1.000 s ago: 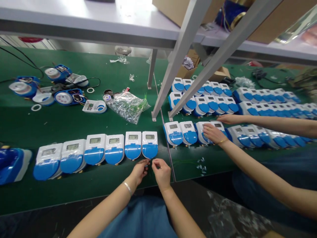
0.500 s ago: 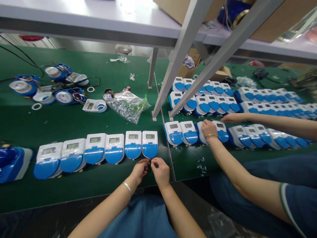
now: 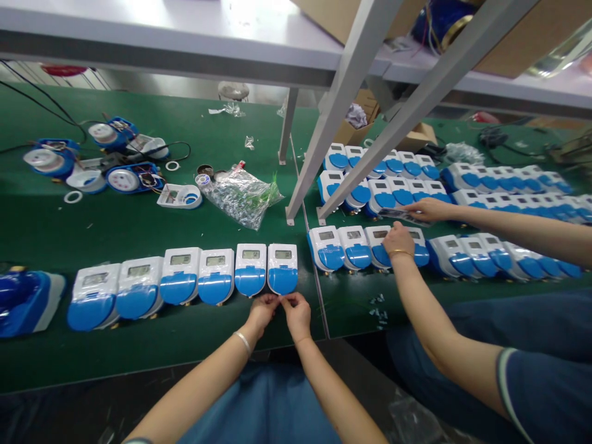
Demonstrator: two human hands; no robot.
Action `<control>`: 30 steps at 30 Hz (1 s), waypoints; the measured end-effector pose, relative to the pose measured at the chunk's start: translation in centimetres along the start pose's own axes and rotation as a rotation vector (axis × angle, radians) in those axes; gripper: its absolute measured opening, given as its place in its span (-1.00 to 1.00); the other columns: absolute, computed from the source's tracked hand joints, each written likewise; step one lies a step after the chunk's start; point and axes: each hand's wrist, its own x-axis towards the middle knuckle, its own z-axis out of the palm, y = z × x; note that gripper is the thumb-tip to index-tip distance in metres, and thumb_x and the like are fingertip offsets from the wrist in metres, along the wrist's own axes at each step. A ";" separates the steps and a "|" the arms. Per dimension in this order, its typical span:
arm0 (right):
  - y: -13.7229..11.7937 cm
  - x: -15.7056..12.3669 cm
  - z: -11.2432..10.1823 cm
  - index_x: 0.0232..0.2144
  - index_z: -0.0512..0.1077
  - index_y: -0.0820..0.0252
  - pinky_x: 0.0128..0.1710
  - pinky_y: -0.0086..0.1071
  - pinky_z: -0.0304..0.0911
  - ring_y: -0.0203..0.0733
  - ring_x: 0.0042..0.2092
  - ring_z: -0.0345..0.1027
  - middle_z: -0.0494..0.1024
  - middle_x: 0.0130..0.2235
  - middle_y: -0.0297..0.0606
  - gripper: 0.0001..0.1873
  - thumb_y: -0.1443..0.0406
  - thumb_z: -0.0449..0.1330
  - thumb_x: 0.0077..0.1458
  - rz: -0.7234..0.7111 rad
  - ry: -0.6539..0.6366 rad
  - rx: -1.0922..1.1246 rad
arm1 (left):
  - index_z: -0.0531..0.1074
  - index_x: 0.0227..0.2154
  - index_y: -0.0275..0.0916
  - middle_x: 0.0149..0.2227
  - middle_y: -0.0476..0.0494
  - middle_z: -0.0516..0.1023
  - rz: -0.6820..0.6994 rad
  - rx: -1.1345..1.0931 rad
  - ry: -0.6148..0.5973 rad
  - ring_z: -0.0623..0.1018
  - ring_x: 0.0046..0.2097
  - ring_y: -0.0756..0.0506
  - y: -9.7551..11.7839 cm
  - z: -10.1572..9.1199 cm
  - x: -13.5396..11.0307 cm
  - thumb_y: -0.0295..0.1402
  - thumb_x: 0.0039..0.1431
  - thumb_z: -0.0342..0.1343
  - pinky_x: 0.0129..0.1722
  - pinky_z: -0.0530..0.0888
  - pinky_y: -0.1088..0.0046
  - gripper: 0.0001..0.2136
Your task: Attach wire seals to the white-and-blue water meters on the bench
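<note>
My left hand (image 3: 264, 312) and my right hand (image 3: 296, 313) meet fingertip to fingertip just below the bottom end of a blue-and-white water meter (image 3: 282, 269). Both hands are pinched closed. Whatever sits between the fingers is too small and too covered to name. That meter is the rightmost of a row lying along the front of the green bench, each with a small grey display and a blue flap. Close on its left lies another meter (image 3: 250, 270).
A co-worker's hands (image 3: 399, 238) work over meters at the right, one holding a flat sheet (image 3: 398, 214). A clear bag of small parts (image 3: 245, 196) and opened meters (image 3: 124, 180) lie behind my row. Grey shelf posts (image 3: 291, 213) stand on the bench. Small loose pieces (image 3: 378, 316) lie right.
My fingertips have drawn closer together at the meter's bottom end. The co-worker's farther hand has lifted a flat sheet back over the meters, and the nearer hand has shifted slightly right.
</note>
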 end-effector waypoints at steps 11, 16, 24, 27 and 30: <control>1.9 -1.2 -2.7 -0.63 0.43 0.30 -0.68 -0.54 0.17 -0.38 -0.65 0.26 0.43 -0.65 -0.37 -0.89 0.32 0.26 -0.29 0.439 -0.247 0.194 | 0.51 -0.43 -0.34 -0.40 -0.13 0.53 -0.259 -0.308 -0.036 0.49 -0.42 0.07 0.1 -3.4 -3.4 -0.42 -0.14 0.33 -0.35 0.49 0.59 -0.83; 1.9 -4.9 -7.0 -0.56 0.44 0.30 -0.63 -0.56 0.24 -0.40 -0.60 0.32 0.46 -0.59 -0.34 -0.82 0.30 0.32 -0.26 0.625 -0.435 0.331 | 0.53 -0.34 -0.35 -0.17 -0.24 0.54 -0.235 -0.414 -0.159 0.53 -0.17 -0.02 1.3 -3.5 -3.6 -0.61 -0.12 0.28 -0.09 0.47 0.54 -0.78; -2.2 -4.2 -4.8 -0.43 0.41 0.23 -0.38 -0.48 0.38 -0.28 -0.37 0.47 0.52 -0.43 -0.31 -0.65 0.25 0.42 -0.30 0.636 -0.186 0.778 | 0.49 -0.29 -0.32 -0.13 -0.27 0.54 -0.167 -0.281 -0.193 0.55 -0.17 -0.06 0.2 -4.1 -3.7 -0.48 -0.17 0.34 -0.08 0.46 0.47 -0.71; -2.5 -3.6 -2.9 -0.42 0.39 0.23 -0.33 -0.41 0.40 -0.21 -0.33 0.49 0.52 -0.44 -0.31 -0.64 0.22 0.41 -0.29 0.525 -0.051 0.732 | 0.47 -0.28 -0.31 -0.19 -0.24 0.57 -0.074 -0.216 -0.122 0.56 -0.20 -0.09 -0.3 -4.0 -4.0 -0.45 -0.29 0.40 -0.12 0.47 0.41 -0.59; -2.3 -3.6 -1.9 -0.43 0.38 0.26 -0.31 -0.37 0.40 -0.21 -0.34 0.49 0.52 -0.45 -0.28 -0.69 0.20 0.35 -0.20 0.395 -0.043 0.628 | 0.44 -0.22 -0.31 -0.25 -0.20 0.57 0.014 -0.217 -0.076 0.56 -0.20 -0.11 -0.6 -3.6 -4.2 -0.45 -0.35 0.41 -0.08 0.45 0.36 -0.50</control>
